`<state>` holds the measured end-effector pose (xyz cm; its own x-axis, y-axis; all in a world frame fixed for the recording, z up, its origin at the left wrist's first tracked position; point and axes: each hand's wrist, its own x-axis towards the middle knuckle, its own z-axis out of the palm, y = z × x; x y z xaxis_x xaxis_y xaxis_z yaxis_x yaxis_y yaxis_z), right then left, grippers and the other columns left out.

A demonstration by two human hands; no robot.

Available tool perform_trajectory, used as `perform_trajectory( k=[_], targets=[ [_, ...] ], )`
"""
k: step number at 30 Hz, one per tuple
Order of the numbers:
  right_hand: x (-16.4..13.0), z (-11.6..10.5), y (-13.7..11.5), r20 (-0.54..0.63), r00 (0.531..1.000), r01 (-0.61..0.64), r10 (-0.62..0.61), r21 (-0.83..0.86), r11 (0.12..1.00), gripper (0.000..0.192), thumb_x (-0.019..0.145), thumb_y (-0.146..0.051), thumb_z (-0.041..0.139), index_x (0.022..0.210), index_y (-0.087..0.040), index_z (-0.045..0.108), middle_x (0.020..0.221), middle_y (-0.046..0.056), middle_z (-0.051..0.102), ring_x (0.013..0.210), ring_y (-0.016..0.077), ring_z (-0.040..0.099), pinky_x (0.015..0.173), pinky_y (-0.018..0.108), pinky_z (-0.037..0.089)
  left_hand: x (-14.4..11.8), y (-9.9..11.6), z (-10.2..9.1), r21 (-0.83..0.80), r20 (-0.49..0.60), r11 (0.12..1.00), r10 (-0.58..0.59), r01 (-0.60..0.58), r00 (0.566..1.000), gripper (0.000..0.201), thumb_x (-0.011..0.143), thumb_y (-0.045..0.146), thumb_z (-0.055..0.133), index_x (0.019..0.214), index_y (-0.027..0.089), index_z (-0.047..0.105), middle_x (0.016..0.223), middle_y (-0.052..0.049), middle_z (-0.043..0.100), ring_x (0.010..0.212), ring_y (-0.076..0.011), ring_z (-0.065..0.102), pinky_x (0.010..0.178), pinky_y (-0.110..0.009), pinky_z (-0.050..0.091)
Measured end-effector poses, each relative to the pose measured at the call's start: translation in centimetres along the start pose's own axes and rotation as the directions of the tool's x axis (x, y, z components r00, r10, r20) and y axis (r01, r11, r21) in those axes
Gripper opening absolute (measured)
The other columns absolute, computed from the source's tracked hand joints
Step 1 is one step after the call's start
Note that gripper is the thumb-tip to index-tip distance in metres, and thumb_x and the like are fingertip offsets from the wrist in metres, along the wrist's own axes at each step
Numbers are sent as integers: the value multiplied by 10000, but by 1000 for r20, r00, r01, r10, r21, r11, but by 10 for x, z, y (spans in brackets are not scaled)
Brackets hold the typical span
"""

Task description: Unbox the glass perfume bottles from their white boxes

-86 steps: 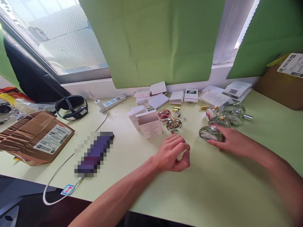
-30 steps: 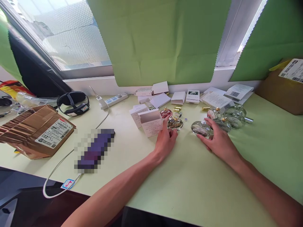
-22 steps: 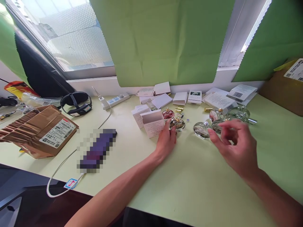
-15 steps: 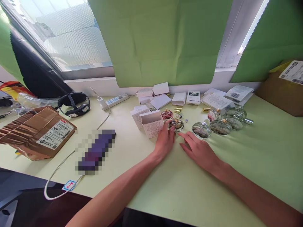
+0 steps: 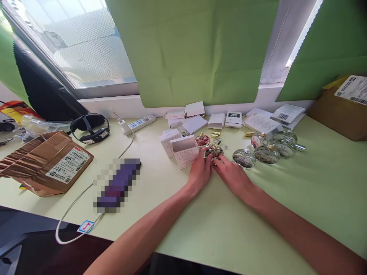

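Both my hands meet at a round glass perfume bottle with a gold cap (image 5: pixel 213 150) on the pale green table (image 5: pixel 223 221). My left hand (image 5: pixel 200 170) touches its left side, fingers next to an open white carton (image 5: pixel 185 151). My right hand (image 5: pixel 233 176) touches its right side. A pink-tinted bottle (image 5: pixel 202 139) stands just behind. To the right sit a clear bottle with a silver cap (image 5: pixel 244 158) and several more round bottles (image 5: pixel 266 153).
Small white boxes (image 5: pixel 216 119) and leaflets (image 5: pixel 262 122) lie by the wall, loose gold caps (image 5: pixel 214 134) among them. A power strip (image 5: pixel 138 123), black headset (image 5: pixel 89 128), taped cardboard parcel (image 5: pixel 47 162) and white cable (image 5: pixel 75 198) are at left. A cardboard box (image 5: pixel 341 107) stands at far right.
My right hand let go of the silver-capped bottle, lifted, then came left to the gold-capped bottle beside my left hand. My left hand stayed by the carton.
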<state>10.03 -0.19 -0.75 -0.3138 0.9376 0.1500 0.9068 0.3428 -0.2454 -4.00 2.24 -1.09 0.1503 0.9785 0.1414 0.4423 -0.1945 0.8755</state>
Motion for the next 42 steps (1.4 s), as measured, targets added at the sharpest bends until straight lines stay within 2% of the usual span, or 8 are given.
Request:
perform_trajectory(
  k=[3, 7, 10, 13, 21, 26, 36, 42],
  targets=[
    [-9, -12, 5, -12, 1000, 9, -8, 112, 994, 238, 994, -166, 454, 1132, -203, 644, 1117, 96, 708, 828, 221, 722, 659, 333, 538, 0, 0, 0, 23, -2, 1000, -9, 9, 1000, 383, 1014, 362, 432, 1346, 183, 496, 530, 69, 509, 509, -151, 495, 713, -300, 451],
    [-9, -59, 19, -71, 997, -8, 32, 315, 949, 218, 949, -276, 568, 1153, -219, 619, 1044, 52, 741, 893, 177, 730, 786, 302, 587, -1, 0, -1, 60, 22, 998, -1, 0, 1000, 389, 1006, 362, 436, 1356, 204, 501, 555, 55, 519, 530, -160, 499, 680, -289, 419],
    [6, -98, 33, -22, 993, -83, 120, 600, 795, 160, 833, -342, 704, 929, -214, 699, 981, 55, 767, 901, 220, 742, 818, 352, 589, -3, 1, -3, 149, 27, 989, 19, -23, 999, 381, 1003, 354, 429, 1349, 227, 524, 583, 36, 532, 555, -166, 478, 646, -279, 371],
    [25, -118, 44, 51, 995, -95, 83, 694, 714, 187, 770, -346, 761, 910, -223, 744, 1004, 57, 782, 975, 258, 733, 859, 387, 576, -4, 3, -4, 214, 36, 976, 32, -40, 999, 382, 1002, 349, 419, 1345, 234, 540, 603, 22, 550, 565, -168, 454, 628, -273, 337],
    [46, -116, 53, 186, 980, -67, -72, 647, 760, 177, 781, -372, 745, 887, -231, 768, 987, 42, 784, 941, 253, 713, 842, 384, 549, -7, 5, -5, 194, 84, 978, 65, -80, 994, 401, 1007, 368, 420, 1365, 215, 521, 601, 27, 575, 579, -163, 454, 640, -266, 333],
    [47, -115, 58, 178, 981, -38, -81, 582, 812, 194, 800, -370, 727, 947, -259, 790, 1081, 34, 778, 1023, 262, 706, 862, 378, 563, -5, 3, -5, 173, 88, 982, 56, -71, 995, 399, 1003, 378, 435, 1354, 215, 532, 591, 31, 569, 564, -157, 445, 617, -258, 321],
    [47, -114, 58, 97, 987, 51, -131, 576, 816, 181, 832, -397, 725, 967, -282, 761, 962, -1, 774, 900, 215, 720, 772, 344, 563, -6, 2, -5, 130, 76, 988, 70, -79, 995, 386, 1003, 377, 441, 1346, 227, 534, 570, 49, 546, 554, -149, 433, 600, -244, 326],
    [46, -113, 56, 30, 990, 110, -140, 464, 879, 190, 859, -448, 707, 957, -311, 795, 1007, 1, 777, 937, 240, 704, 812, 379, 536, -6, 4, -6, 145, 97, 987, 61, -75, 993, 386, 1005, 380, 436, 1348, 230, 530, 565, 57, 502, 543, -139, 382, 578, -241, 284]
  ],
)
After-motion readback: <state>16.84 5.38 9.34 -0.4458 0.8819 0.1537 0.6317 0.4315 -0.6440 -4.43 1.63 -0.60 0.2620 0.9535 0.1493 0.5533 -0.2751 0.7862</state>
